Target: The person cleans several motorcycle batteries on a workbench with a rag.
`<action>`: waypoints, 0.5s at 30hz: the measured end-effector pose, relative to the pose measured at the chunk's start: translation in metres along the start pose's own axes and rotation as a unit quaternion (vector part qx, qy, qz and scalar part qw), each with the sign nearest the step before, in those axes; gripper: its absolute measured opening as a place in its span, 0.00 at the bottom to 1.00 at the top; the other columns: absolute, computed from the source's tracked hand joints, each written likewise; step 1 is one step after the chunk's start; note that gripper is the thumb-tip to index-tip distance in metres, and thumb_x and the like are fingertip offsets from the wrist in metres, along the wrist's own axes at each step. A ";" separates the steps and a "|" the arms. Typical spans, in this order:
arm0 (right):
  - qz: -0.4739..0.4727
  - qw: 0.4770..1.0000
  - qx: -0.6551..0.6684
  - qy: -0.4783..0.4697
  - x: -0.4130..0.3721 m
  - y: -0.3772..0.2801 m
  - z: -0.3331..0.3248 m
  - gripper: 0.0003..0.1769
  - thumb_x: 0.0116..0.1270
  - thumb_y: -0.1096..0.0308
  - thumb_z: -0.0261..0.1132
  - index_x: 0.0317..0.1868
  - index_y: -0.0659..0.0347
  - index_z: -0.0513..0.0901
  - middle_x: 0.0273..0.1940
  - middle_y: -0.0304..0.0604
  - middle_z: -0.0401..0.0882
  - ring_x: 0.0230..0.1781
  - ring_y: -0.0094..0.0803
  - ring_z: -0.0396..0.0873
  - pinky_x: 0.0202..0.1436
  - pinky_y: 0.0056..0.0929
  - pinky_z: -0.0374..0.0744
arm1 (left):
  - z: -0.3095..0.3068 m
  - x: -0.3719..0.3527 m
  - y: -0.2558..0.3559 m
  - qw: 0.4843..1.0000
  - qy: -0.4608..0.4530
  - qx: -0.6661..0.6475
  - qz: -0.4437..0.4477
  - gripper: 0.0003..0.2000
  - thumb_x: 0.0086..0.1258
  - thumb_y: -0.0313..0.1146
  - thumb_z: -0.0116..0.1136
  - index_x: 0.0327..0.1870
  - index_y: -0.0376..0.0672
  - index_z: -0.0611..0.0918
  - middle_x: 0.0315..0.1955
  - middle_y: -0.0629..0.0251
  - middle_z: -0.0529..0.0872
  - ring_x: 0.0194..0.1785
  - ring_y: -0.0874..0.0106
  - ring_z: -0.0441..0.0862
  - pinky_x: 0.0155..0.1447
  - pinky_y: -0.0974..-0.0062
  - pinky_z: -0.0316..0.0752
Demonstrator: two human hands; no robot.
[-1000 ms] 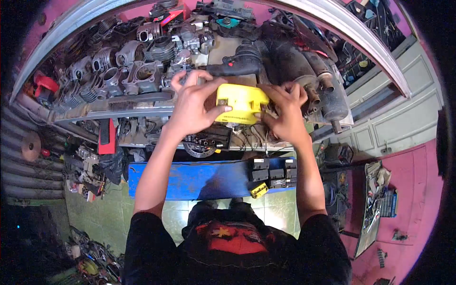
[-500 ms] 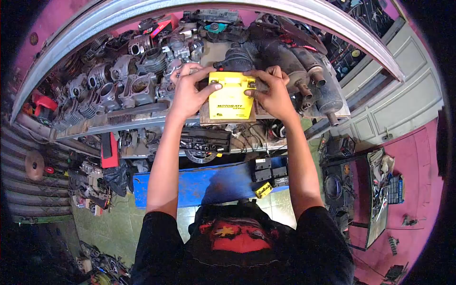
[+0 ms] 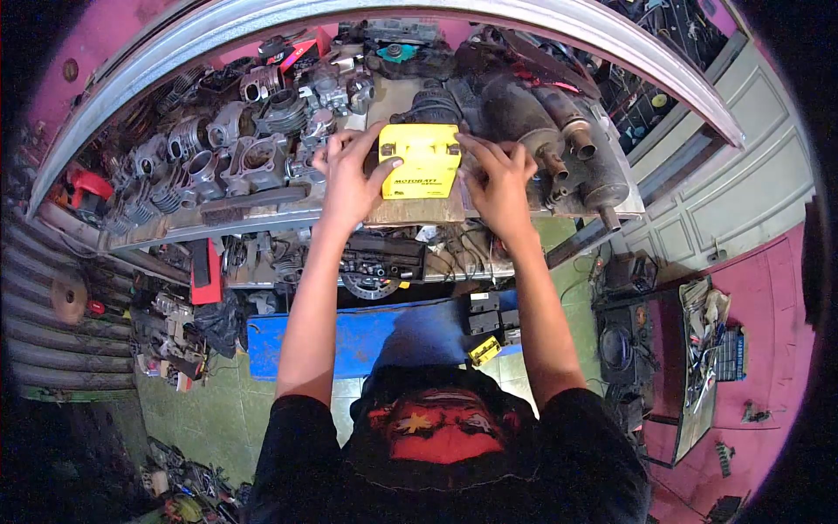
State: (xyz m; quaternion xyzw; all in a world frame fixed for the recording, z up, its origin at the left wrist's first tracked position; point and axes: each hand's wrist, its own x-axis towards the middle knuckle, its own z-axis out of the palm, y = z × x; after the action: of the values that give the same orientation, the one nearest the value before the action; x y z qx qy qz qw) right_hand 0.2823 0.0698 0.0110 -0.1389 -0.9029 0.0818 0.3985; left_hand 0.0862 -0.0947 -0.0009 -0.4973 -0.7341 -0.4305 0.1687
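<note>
Left hand (image 3: 351, 177): half-curled and gripping; index finger on the top edge, thumb pressed to the front face of the yellow battery (image 3: 423, 166), above the wooden board (image 3: 415, 212).
Right hand (image 3: 496, 182): thumb and index finger parted, other fingers bent; index fingertip at the battery's upper right edge, thumb beside its right side; from where I stand I cannot tell whether either presses.
Yellow battery: one, on the wooden board, lettered face toward the person, two dark terminals at its top corners.
Metal cylinder castings (image 3: 260, 155): a crowded group, left of the board.
Mufflers (image 3: 524, 113): several, right of the board.
Black ribbed part (image 3: 429, 105): just behind the board.
Blue bench (image 3: 349, 342): lower than the board, on the person's side of it.
Black boxes (image 3: 483, 316): a cluster on that bench, nearer the person than the board and to its right.
</note>
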 end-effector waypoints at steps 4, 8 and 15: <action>0.085 0.992 -0.095 0.018 -0.045 0.015 0.004 0.25 0.61 0.69 0.74 0.61 0.46 0.89 0.55 0.38 0.87 0.58 0.46 0.75 0.70 0.54 0.62 | 0.015 -0.025 0.028 0.985 0.141 0.101 0.014 0.24 0.68 0.42 0.71 0.64 0.47 0.84 0.62 0.65 0.86 0.69 0.60 0.71 0.72 0.51 0.50; 0.176 0.965 -0.195 -0.022 -0.067 0.016 0.003 0.22 0.62 0.70 0.71 0.58 0.47 0.90 0.52 0.40 0.86 0.60 0.50 0.74 0.71 0.61 0.63 | 0.047 -0.056 0.076 0.979 0.064 0.115 0.156 0.17 0.65 0.33 0.67 0.56 0.52 0.86 0.51 0.69 0.87 0.64 0.65 0.76 0.66 0.48 0.57; 0.223 0.947 -0.231 -0.005 -0.079 0.030 0.012 0.16 0.62 0.70 0.66 0.51 0.51 0.91 0.49 0.44 0.85 0.59 0.55 0.74 0.68 0.71 0.64 | 0.135 -0.063 0.112 0.984 -0.087 0.124 0.090 0.20 0.65 0.29 0.64 0.60 0.45 0.87 0.53 0.63 0.88 0.65 0.62 0.76 0.70 0.46 0.61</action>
State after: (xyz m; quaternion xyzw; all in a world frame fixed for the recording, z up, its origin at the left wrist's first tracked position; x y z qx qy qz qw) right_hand 0.3295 0.0724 -0.0601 -0.4245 -0.8450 -0.0414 0.3226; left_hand 0.2371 -0.0085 -0.0691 -0.5723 -0.7459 -0.2739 0.2026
